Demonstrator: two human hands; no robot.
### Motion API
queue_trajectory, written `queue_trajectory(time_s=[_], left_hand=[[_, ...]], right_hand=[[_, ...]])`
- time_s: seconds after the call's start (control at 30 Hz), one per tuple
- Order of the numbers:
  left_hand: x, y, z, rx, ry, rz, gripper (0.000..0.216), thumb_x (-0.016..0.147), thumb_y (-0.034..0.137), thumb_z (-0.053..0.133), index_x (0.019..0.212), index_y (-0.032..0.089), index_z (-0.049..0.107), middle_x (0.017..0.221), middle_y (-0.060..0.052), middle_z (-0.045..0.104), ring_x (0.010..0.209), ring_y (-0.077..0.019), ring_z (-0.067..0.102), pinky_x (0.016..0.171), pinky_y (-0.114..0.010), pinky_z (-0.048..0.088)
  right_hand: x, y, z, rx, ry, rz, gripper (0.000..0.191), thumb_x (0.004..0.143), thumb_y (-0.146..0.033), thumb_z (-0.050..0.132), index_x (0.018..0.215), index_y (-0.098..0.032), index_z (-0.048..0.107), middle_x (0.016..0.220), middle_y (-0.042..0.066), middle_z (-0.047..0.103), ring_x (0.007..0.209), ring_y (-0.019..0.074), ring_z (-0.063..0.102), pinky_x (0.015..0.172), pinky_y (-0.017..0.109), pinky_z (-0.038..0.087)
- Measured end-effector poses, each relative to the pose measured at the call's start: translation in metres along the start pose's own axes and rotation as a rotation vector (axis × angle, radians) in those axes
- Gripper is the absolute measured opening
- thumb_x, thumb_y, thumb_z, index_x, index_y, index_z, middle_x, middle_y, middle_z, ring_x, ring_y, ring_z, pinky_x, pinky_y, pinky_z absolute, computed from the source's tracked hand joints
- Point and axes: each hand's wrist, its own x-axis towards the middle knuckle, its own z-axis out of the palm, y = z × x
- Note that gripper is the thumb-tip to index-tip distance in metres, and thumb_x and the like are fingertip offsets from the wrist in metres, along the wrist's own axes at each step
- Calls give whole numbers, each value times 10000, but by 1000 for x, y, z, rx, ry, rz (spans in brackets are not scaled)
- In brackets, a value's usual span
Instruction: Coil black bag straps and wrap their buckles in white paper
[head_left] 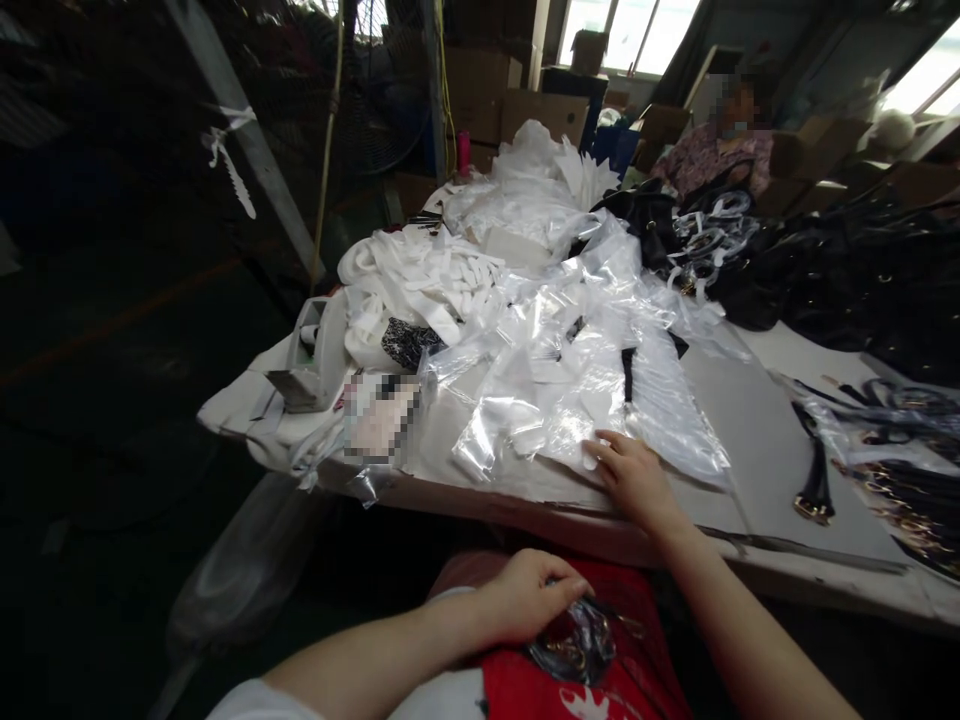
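Observation:
My left hand (536, 595) is closed on a coiled dark strap (574, 645), partly wrapped in shiny clear plastic, low over the red cloth (652, 650) on my lap. At the table's front edge, my right hand (630, 475) rests with fingers spread on the clear plastic bags (562, 420). Its fingertips touch the nearest bags, and nothing is gripped there. More clear bags (675, 400) lie fanned just beyond this hand. Under the bags, a dark strip (628, 375) partly shows.
White strips (420, 270) are heaped at the back left beside a tape dispenser (311, 355). Black straps with gold buckles (900, 500) and black bags (847, 270) cover the right side. Beyond the table sits another person (720, 155). Cardboard boxes (540, 115) stand behind.

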Motion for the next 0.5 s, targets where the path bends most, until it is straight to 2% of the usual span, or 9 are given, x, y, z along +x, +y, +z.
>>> queue_trajectory(time_s=[0.07,0.13,0.23,0.27,0.3,0.37,0.43,0.5], left_hand=[[0,0,-1,-16,-5,-37,371,865,402,535,987,131,756,951,-81,757,820,-195,670,686,-237,480],[0,-1,-2,-17,21,-58,384,870,411,523,982,125,753,933,-81,752,788,-184,657,659,-232,466],[2,-4,-2,-12,52,-94,416,878,437,505,948,106,747,807,-66,725,654,-149,596,574,-221,417],[3,-5,-2,-20,49,-105,425,879,447,504,943,103,745,770,-59,710,618,-137,569,548,-218,396],[5,-7,-2,-35,45,-118,432,880,456,502,943,103,744,741,-52,694,593,-129,544,530,-216,379],[7,-8,-1,-72,34,-146,449,883,470,495,960,101,740,681,-40,665,550,-120,502,504,-217,354],[8,-8,0,-99,33,-172,464,882,477,491,978,95,736,626,-29,635,518,-118,471,486,-221,342],[8,-5,0,-116,31,-188,475,879,483,491,989,89,733,588,-21,609,500,-119,457,471,-223,334]], right_hand=[[0,-4,-1,30,81,-9,238,845,-168,557,994,-247,726,1001,74,738,890,242,690,822,380,549],[-10,-19,-15,58,221,38,249,906,-181,504,1075,-208,684,1004,96,730,889,237,691,830,397,550],[-35,-55,-51,271,446,232,213,928,-212,555,1115,-187,654,920,70,724,808,210,699,823,398,565],[-45,-68,-62,384,462,313,189,909,-219,603,1084,-196,672,853,43,721,761,195,698,799,377,577],[-54,-79,-72,484,439,385,164,883,-224,649,1041,-208,694,799,19,718,721,181,696,767,345,587],[-73,-95,-85,605,296,470,124,849,-233,699,971,-229,722,743,-6,717,679,159,693,704,281,593],[-90,-100,-86,605,150,475,117,843,-234,705,957,-245,730,754,-15,729,658,141,692,658,234,588],[-104,-98,-80,529,81,434,126,847,-225,698,965,-254,731,812,-10,745,682,136,698,664,219,585]])
